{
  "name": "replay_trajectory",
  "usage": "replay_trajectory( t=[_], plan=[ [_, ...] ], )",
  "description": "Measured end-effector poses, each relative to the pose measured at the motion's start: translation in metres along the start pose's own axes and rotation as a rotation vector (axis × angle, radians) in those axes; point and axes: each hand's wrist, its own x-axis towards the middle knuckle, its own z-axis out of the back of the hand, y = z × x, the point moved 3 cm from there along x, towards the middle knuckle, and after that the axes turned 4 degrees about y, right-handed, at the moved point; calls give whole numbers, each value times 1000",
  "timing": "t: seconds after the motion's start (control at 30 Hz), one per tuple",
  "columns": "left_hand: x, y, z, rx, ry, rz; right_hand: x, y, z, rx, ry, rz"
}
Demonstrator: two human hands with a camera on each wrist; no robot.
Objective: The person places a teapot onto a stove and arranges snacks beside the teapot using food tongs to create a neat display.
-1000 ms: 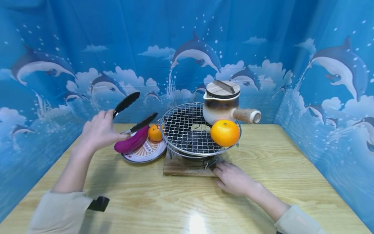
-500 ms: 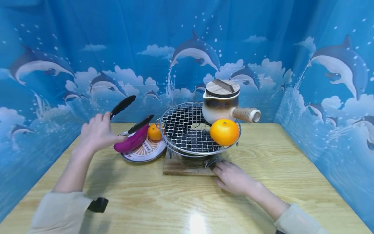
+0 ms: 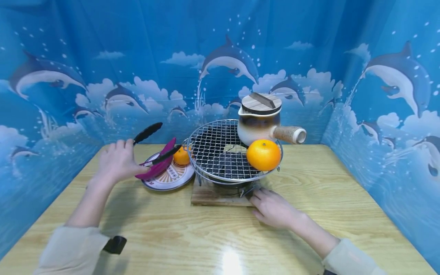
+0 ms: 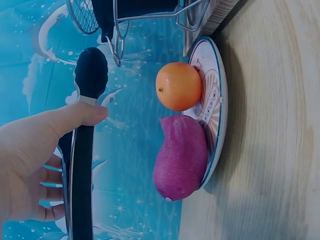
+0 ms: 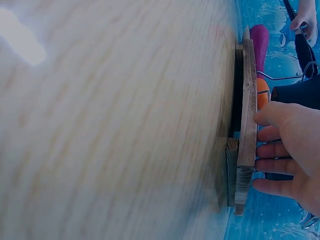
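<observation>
My left hand (image 3: 118,161) grips a pair of black-tipped tongs (image 3: 164,155) with their arms spread apart. One arm passes in front of a purple sweet potato (image 3: 155,171), which lies on a patterned plate (image 3: 168,188); contact between them cannot be told. In the left wrist view, thumb and fingers hold the tongs (image 4: 84,170) from opposite sides, with the sweet potato (image 4: 181,157) to their right. Beside it on the plate sits an orange fruit (image 3: 181,156). The fingertips of my right hand (image 3: 275,209) rest on the edge of a wooden board (image 3: 220,199).
A round wire grill rack (image 3: 220,152) stands on the board, right of the plate. On it are a larger orange fruit (image 3: 264,155) and a side-handled teapot (image 3: 258,128) with a wooden lid. A blue dolphin curtain (image 3: 154,49) surrounds the table (image 3: 192,236).
My left hand and the tongs have come down a little, and the lower tong arm now crosses in front of the sweet potato. The right hand stays at the board.
</observation>
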Motion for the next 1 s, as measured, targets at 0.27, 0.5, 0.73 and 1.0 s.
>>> replay_trajectory(
  t=[0.27, 0.5, 0.73, 1.0],
  plan=[
    [2, 0, -5, -7, 13, 10, 0, 0, 0, -6, -1, -1],
    [2, 0, -10, 5, 29, 12, 0, 0, 1, -4, 0, -2],
    [5, -1, -16, 51, 52, -1, 0, 1, 1, 3, 3, -3],
    [7, -3, -23, 52, 61, 0, 0, 2, 1, 6, 7, -2]
  ],
)
